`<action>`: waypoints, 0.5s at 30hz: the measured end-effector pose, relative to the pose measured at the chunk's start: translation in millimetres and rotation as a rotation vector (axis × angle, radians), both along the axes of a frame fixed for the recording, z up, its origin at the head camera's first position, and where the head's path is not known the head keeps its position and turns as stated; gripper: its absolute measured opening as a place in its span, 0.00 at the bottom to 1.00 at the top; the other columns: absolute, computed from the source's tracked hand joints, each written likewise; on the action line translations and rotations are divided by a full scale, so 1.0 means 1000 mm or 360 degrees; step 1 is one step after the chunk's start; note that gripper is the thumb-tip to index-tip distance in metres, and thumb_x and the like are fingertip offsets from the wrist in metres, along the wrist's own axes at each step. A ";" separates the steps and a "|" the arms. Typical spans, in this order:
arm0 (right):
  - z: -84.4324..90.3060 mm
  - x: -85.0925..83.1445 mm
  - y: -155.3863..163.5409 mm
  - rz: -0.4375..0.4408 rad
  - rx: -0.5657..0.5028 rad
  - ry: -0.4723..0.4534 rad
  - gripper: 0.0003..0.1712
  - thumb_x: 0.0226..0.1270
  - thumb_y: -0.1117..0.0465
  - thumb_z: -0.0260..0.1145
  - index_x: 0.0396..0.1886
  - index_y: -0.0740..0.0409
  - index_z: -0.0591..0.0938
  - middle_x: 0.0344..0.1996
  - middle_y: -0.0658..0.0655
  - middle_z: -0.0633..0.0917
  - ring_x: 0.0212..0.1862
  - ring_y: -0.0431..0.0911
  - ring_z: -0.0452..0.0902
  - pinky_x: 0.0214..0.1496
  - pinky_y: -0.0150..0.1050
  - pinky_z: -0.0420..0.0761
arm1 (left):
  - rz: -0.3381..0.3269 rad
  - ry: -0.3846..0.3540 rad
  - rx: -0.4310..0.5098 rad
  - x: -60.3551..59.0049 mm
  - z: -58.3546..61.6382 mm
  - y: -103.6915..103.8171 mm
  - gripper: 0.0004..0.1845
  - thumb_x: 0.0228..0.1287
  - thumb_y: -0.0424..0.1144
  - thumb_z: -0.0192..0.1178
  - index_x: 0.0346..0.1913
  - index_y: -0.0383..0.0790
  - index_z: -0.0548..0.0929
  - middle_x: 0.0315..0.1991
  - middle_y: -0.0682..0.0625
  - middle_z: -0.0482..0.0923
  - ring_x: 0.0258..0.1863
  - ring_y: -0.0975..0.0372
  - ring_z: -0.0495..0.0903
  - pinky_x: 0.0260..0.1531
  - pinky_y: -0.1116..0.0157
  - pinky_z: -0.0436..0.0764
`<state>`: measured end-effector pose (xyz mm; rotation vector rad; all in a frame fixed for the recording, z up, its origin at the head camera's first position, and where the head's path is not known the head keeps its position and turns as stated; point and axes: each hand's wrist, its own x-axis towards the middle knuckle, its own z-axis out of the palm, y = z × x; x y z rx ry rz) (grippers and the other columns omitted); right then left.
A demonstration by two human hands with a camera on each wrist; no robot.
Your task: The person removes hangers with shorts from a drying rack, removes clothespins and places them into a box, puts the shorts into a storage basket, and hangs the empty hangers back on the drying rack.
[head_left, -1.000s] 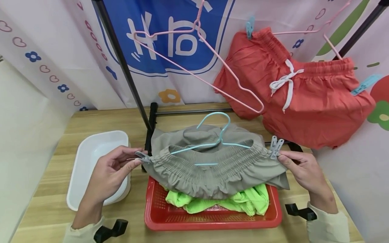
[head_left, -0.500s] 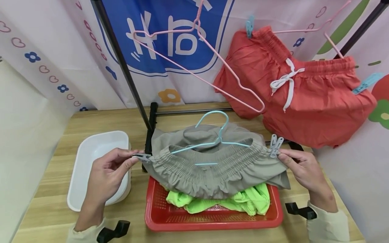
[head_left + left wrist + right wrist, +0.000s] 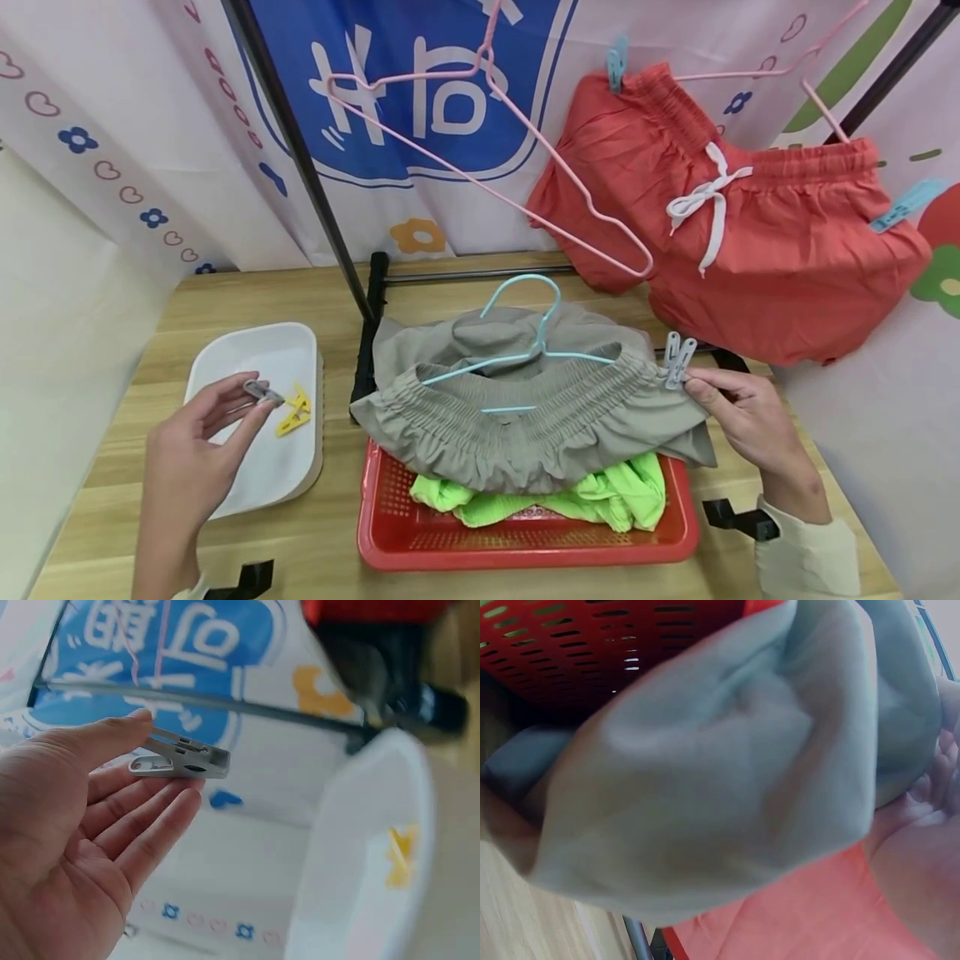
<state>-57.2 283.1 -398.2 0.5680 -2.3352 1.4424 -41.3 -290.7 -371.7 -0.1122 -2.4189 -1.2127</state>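
Note:
My left hand (image 3: 191, 450) pinches a grey clothespin (image 3: 180, 756) between thumb and fingers, above the white tub (image 3: 217, 507). In that tub lie yellow clothespins (image 3: 296, 412). Grey-green shorts (image 3: 495, 454) with a gathered elastic waistband lie over the red basket, and a light-blue hanger (image 3: 542, 333) sits inside the waist with its hook up. At the waistband's right end stands another grey clothespin (image 3: 678, 360). Just beside it, my right hand (image 3: 750, 421) pinches the edge of the shorts. In the right wrist view the shorts' cloth hides most of that hand.
A red basket (image 3: 525, 557) with neon-green clothing (image 3: 622, 496) stands under the shorts. A black rack (image 3: 300, 158) rises behind. From above hang a bare pink hanger (image 3: 600, 212) and red shorts (image 3: 787, 250) held by blue clothespins (image 3: 617, 65).
My left hand has come away from the shorts' left waistband end with the grey clothespin and moved left over the white tub, uncovering yellow clothespins. My right hand has stayed in place.

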 end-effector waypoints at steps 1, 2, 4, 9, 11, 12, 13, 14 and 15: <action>0.000 0.000 0.000 0.0007 -0.0001 0.0003 0.20 0.61 0.88 0.62 0.48 0.71 0.88 0.48 0.45 0.88 0.51 0.34 0.83 0.52 0.23 0.78 | 0.0037 -0.0032 -0.0080 0.002 -0.004 -0.004 0.20 0.56 0.21 0.73 0.53 0.31 0.86 0.41 0.49 0.88 0.39 0.80 0.83 0.39 0.82 0.78; 0.000 0.000 0.000 0.0013 -0.0001 0.0005 0.20 0.61 0.88 0.62 0.48 0.71 0.88 0.48 0.45 0.88 0.51 0.34 0.83 0.52 0.23 0.78 | 0.0068 -0.0060 -0.0161 0.003 -0.009 -0.008 0.19 0.57 0.23 0.74 0.53 0.31 0.86 0.41 0.47 0.88 0.38 0.82 0.82 0.39 0.84 0.77; 0.001 -0.001 0.001 0.0021 0.0000 0.0006 0.20 0.61 0.87 0.62 0.48 0.71 0.88 0.47 0.45 0.88 0.51 0.34 0.83 0.52 0.23 0.78 | 0.0104 -0.0101 -0.0331 0.005 -0.018 -0.014 0.19 0.57 0.27 0.75 0.52 0.32 0.86 0.41 0.41 0.88 0.38 0.74 0.86 0.40 0.87 0.72; 0.004 -0.001 0.001 0.0020 0.0014 -0.0007 0.20 0.61 0.87 0.63 0.48 0.69 0.89 0.47 0.44 0.88 0.51 0.34 0.83 0.52 0.23 0.78 | 0.0075 -0.0213 -0.0615 0.006 -0.034 -0.023 0.19 0.58 0.33 0.76 0.51 0.31 0.85 0.40 0.37 0.88 0.37 0.43 0.89 0.37 0.75 0.81; 0.005 -0.002 0.001 0.0015 0.0028 -0.0019 0.20 0.61 0.87 0.63 0.48 0.69 0.89 0.47 0.44 0.88 0.51 0.34 0.83 0.52 0.23 0.78 | 0.0057 -0.0261 -0.0626 0.007 -0.036 -0.023 0.19 0.58 0.33 0.76 0.50 0.30 0.85 0.39 0.38 0.88 0.36 0.43 0.89 0.36 0.70 0.82; 0.005 -0.002 0.001 0.0012 0.0033 -0.0027 0.20 0.61 0.87 0.63 0.48 0.69 0.89 0.47 0.43 0.88 0.51 0.33 0.83 0.52 0.23 0.78 | 0.0057 -0.0280 -0.0630 0.008 -0.037 -0.022 0.19 0.58 0.34 0.76 0.50 0.30 0.85 0.39 0.38 0.88 0.37 0.43 0.89 0.36 0.68 0.82; 0.005 -0.002 0.001 0.0010 0.0036 -0.0032 0.20 0.61 0.87 0.63 0.48 0.69 0.89 0.47 0.43 0.88 0.51 0.33 0.83 0.52 0.23 0.78 | 0.0062 -0.0295 -0.0634 0.008 -0.036 -0.021 0.19 0.58 0.35 0.76 0.50 0.30 0.85 0.39 0.39 0.88 0.37 0.43 0.89 0.37 0.66 0.82; 0.006 -0.002 0.000 0.0009 0.0039 -0.0034 0.20 0.61 0.86 0.63 0.48 0.69 0.89 0.47 0.43 0.88 0.51 0.33 0.83 0.52 0.23 0.78 | 0.0067 -0.0314 -0.0642 0.009 -0.035 -0.019 0.19 0.59 0.35 0.76 0.50 0.30 0.85 0.38 0.39 0.88 0.37 0.43 0.88 0.38 0.64 0.83; 0.006 -0.002 0.000 0.0009 0.0040 -0.0034 0.20 0.61 0.87 0.63 0.48 0.69 0.89 0.47 0.42 0.88 0.51 0.33 0.83 0.52 0.23 0.78 | 0.0070 -0.0327 -0.0647 0.009 -0.032 -0.016 0.19 0.59 0.36 0.76 0.51 0.30 0.85 0.39 0.38 0.88 0.38 0.42 0.88 0.39 0.60 0.83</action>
